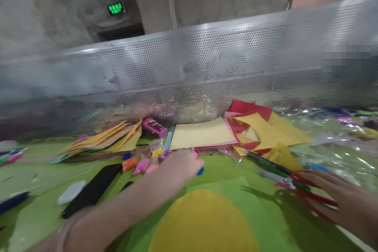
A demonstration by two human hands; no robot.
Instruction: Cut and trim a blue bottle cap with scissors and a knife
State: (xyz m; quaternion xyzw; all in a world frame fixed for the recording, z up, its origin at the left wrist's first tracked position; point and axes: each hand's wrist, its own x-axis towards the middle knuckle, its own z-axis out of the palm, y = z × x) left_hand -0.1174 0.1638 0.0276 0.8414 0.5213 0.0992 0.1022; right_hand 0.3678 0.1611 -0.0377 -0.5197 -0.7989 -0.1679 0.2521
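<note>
My right hand (351,201) is closed around the red handles of a pair of scissors (295,183), whose blades are parted and point up and left. My left hand (186,163) reaches over the middle of the table, blurred, its fingers hidden from view. A small blue piece (200,171) shows at the edge of that hand, and a pink bit shows just beyond it; whether they are held I cannot tell. Below the hands, a yellow paper circle (203,224) lies on a light green sheet (236,189).
Left of my arm are a black phone (93,189), a white oval object (71,192) and small coloured packets (141,166). Paper stacks (103,139), a purple tube (154,126), a cream sheet (202,134) and yellow paper (262,128) line the perforated metal screen (206,59). Clear plastic lies at right.
</note>
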